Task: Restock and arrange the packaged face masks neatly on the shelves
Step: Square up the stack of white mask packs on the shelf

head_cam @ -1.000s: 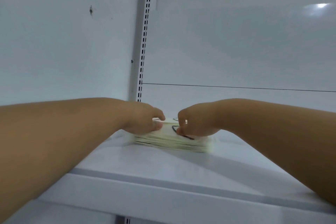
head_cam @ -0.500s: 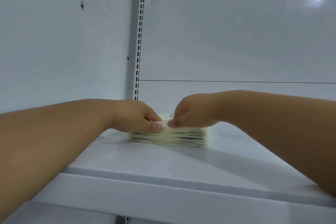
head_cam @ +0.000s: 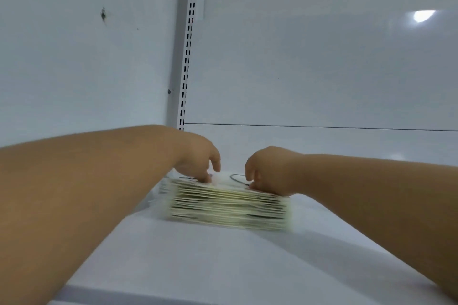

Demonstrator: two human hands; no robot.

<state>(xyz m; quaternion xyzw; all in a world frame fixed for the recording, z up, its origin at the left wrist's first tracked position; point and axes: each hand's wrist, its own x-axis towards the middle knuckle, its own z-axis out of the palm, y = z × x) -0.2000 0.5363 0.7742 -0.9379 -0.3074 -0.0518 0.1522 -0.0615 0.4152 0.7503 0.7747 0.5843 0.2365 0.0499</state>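
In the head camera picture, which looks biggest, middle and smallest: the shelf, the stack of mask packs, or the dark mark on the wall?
1. shelf
2. stack of mask packs
3. dark mark

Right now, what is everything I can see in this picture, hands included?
Flat pale green packaged face masks: one blurred stack, count cannot be told, lying on the shelf near its back corner.
White metal shelf: one, beneath the stack.
White slotted upright rail: one, in the back corner.
White back panels: behind and to the left.
Left hand: fingers on the stack's top left.
Right hand: fingers on the stack's top right.
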